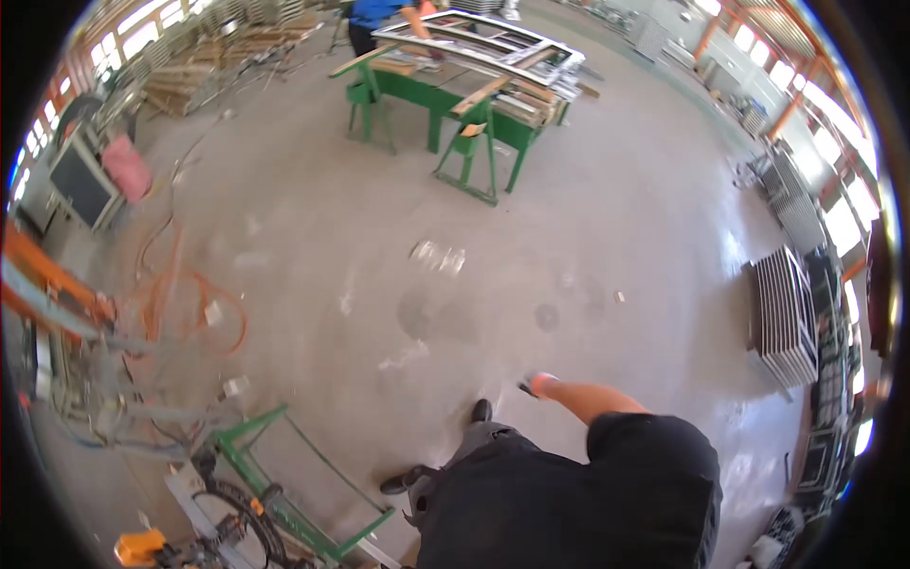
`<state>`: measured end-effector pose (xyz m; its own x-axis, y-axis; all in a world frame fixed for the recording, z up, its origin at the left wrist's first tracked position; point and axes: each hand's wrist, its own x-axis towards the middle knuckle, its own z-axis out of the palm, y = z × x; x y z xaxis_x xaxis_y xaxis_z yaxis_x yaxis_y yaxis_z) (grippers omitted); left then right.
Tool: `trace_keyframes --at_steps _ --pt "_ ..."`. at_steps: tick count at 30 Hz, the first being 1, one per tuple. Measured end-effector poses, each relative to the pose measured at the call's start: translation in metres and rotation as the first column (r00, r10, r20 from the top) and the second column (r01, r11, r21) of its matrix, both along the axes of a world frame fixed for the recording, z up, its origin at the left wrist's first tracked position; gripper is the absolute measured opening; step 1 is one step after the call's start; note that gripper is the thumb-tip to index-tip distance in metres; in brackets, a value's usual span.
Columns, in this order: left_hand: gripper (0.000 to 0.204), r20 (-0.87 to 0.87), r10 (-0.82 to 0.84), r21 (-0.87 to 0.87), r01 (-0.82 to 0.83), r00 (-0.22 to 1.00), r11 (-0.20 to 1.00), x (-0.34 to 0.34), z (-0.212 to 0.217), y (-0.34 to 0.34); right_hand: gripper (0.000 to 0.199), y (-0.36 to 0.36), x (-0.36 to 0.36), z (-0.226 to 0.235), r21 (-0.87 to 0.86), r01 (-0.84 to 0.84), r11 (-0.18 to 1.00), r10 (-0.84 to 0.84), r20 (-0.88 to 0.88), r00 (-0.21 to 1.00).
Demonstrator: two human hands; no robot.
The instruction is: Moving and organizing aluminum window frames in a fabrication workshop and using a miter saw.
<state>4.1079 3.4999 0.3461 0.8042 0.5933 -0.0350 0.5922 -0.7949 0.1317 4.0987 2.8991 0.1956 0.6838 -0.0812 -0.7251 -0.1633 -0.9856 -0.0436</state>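
My right arm reaches forward from the black sleeve over the grey floor. At its end, my right hand (538,384) looks small, with orange at the wrist side and something dark at the fingertips. Whether the dark part is a glove or a held object, I cannot tell, and the fingers do not show clearly. No bench or part touches that hand; below it lies only floor. My left hand is out of sight. One dark shoe (482,411) points ahead, and the other (408,480) is set further left.
Ahead, a green workbench (408,87) with green trestles carries white window or door frames (483,43); a person in blue (374,13) stands behind it. Lower left are a green metal stand (313,465) and a machine. An orange hose (242,327) lies left; stacked frames (787,318) stand right.
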Motion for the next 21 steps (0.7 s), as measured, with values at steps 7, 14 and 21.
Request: trace_keyframes --at_steps 7,14,21 --pt "0.048 0.231 -0.619 -0.325 0.659 0.751 0.678 0.136 -0.007 -0.284 0.041 -0.15 -0.092 0.045 0.516 0.85 0.11 -0.936 -0.235 0.264" --pt "0.027 0.086 -0.475 -0.986 0.144 0.876 0.086 0.266 0.034 -0.635 0.043 -0.259 0.112 0.125 0.889 0.45 0.086 -0.883 -0.142 0.448" --pt "0.027 0.306 -0.722 -0.949 0.137 0.621 -0.285 0.359 0.013 -0.967 0.029 -0.47 0.254 0.21 0.949 0.27 0.164 -0.918 0.047 0.394"
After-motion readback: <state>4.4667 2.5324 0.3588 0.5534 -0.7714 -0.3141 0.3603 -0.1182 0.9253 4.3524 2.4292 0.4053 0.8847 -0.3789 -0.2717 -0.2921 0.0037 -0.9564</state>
